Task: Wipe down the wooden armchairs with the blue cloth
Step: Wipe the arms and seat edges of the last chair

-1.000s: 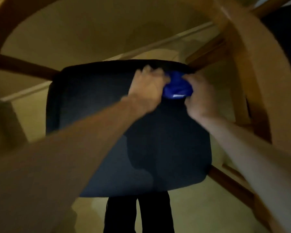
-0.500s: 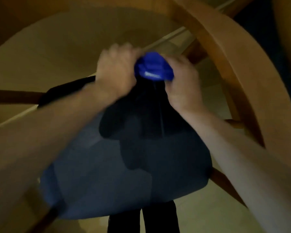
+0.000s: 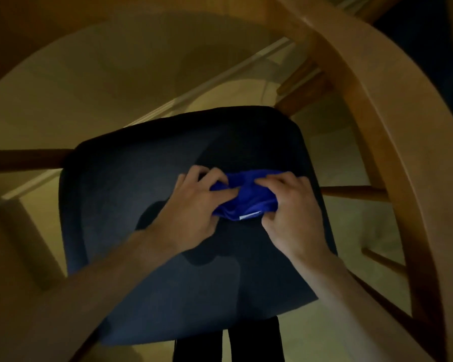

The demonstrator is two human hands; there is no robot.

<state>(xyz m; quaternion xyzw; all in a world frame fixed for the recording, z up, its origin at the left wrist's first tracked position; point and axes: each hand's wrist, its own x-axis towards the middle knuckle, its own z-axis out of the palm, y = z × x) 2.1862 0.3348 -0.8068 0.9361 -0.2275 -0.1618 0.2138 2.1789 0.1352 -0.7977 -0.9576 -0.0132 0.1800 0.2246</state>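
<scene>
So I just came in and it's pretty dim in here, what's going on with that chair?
A person is standing over a wooden armchair with a curved armrest and a dark blue padded seat cushion. Both hands are bunching a crumpled bright blue cloth just over the seat: the left hand pinches its left side, the right hand grips its right side. The cloth is gathered up, not spread flat for wiping.
</scene>
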